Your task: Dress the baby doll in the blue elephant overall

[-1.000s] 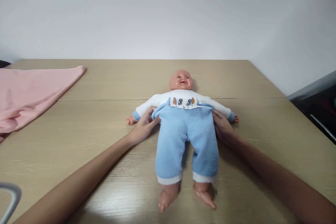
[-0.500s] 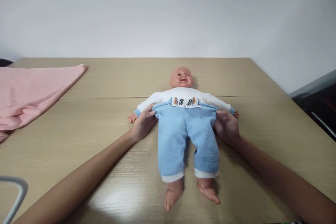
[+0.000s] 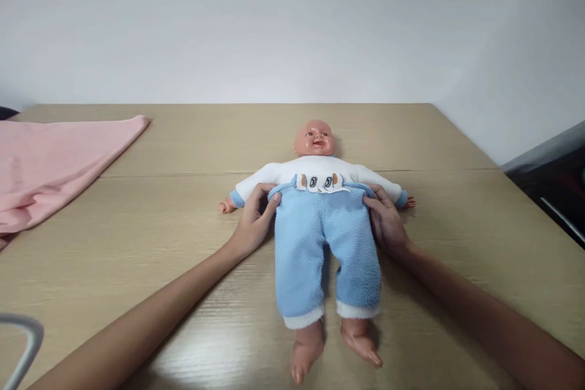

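Note:
On its back on the table lies a baby doll [image 3: 315, 140], head away from me and bare feet towards me. It wears a white top [image 3: 274, 175] with blue cuffs and fuzzy light-blue pants [image 3: 301, 250] with white hems. My left hand [image 3: 256, 219] pinches the waistband at one side, thumb on the front of the fabric. At the opposite side my right hand [image 3: 387, 218] grips the waistband the same way. A white patch [image 3: 320, 183] with embroidered eyes shows at the waist between them. The fingertips are partly hidden by cloth.
A pink cloth [image 3: 59, 164] is spread over the left side of the wooden table [image 3: 192, 140]. A grey curved bar [image 3: 34, 335] shows at the lower left. Behind the table stands a pale wall [image 3: 283, 24]; a dark object [image 3: 557, 177] is beyond its right edge.
Both hands have drawn closer to the doll's sides, and the waistband they stretched outwards now sits nearer the body. My left thumb has come over the front of the pants.

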`<state>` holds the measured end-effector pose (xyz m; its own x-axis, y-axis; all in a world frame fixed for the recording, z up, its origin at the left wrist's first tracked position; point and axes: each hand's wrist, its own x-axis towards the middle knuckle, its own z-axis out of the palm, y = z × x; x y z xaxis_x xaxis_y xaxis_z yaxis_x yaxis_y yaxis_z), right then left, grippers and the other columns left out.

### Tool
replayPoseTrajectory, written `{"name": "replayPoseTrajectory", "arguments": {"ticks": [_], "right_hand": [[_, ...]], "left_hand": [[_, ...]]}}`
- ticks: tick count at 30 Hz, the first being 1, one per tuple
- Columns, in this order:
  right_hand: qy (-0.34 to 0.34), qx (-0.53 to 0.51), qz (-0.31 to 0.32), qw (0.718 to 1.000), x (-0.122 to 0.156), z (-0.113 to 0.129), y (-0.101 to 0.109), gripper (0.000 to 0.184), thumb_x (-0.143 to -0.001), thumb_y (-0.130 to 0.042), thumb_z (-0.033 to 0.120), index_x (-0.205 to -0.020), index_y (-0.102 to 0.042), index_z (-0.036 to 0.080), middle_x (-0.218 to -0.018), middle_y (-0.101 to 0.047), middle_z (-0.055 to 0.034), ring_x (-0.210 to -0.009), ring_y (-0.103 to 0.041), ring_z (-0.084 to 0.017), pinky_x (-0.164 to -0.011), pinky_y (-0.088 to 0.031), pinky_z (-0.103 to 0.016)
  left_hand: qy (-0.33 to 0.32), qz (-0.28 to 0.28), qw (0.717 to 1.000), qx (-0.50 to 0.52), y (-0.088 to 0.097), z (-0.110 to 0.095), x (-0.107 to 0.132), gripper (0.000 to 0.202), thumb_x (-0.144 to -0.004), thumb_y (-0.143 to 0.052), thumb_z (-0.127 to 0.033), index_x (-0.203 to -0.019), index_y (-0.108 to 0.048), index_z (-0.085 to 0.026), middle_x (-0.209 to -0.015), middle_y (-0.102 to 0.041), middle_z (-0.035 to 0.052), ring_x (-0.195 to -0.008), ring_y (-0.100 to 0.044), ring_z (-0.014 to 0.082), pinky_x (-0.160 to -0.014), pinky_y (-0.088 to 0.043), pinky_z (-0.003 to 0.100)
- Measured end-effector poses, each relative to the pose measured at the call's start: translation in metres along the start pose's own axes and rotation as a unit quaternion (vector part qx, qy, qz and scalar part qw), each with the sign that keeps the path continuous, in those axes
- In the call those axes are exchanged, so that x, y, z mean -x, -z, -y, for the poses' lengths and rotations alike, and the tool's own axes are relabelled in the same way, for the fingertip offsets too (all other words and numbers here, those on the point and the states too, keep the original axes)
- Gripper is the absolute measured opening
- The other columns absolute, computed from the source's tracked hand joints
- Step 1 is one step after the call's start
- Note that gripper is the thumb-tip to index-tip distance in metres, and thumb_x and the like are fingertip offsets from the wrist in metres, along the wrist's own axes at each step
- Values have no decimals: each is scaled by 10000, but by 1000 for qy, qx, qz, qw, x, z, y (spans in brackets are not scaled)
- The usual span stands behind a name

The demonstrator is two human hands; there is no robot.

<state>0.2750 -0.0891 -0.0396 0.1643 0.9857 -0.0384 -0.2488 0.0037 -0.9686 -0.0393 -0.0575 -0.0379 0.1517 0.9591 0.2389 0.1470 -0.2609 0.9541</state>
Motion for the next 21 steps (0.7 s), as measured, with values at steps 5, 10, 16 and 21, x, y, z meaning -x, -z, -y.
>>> {"name": "replayPoseTrajectory", "arguments": {"ticks": [5,10,16,21], "right_hand": [[72,135,-17,988,2,-3,2,233,-937,-825,484,-1012,-735,283,-977,-701,11,-984,-628,-246,-1009,-527,-390],[113,160,-51,979,10,-7,1,292,-946,-815,419,-1164,-644,323,-1166,-702,-44,-1177,-669,-312,-1138,-534,-481],[253,271,-20,929,24,30,-19,399,-975,-684,175,-1321,-570,338,-1551,-590,-95,-1527,-537,-330,-1350,-376,-584],[309,368,168,861,-20,77,-91,157,-1064,-623,216,-1203,-647,285,-1258,-745,-96,-1266,-682,-323,-1195,-499,-546]], "left_hand": [[-22,-42,998,-52,-2,4,4,421,-1122,-645,-656,-1155,-638,-237,-1042,-625,21,-976,-576,220,-913,-470,347],[-35,-70,997,-9,-1,6,5,364,-1122,-687,-609,-1136,-642,-249,-976,-580,1,-893,-532,197,-813,-435,332],[-29,-54,997,40,-2,2,6,351,-1111,-717,-596,-1115,-644,-253,-960,-577,0,-861,-527,192,-759,-431,329],[-48,-49,997,38,-2,0,8,283,-1125,-714,-526,-1107,-651,-250,-1016,-604,16,-938,-574,204,-851,-462,344]]}}
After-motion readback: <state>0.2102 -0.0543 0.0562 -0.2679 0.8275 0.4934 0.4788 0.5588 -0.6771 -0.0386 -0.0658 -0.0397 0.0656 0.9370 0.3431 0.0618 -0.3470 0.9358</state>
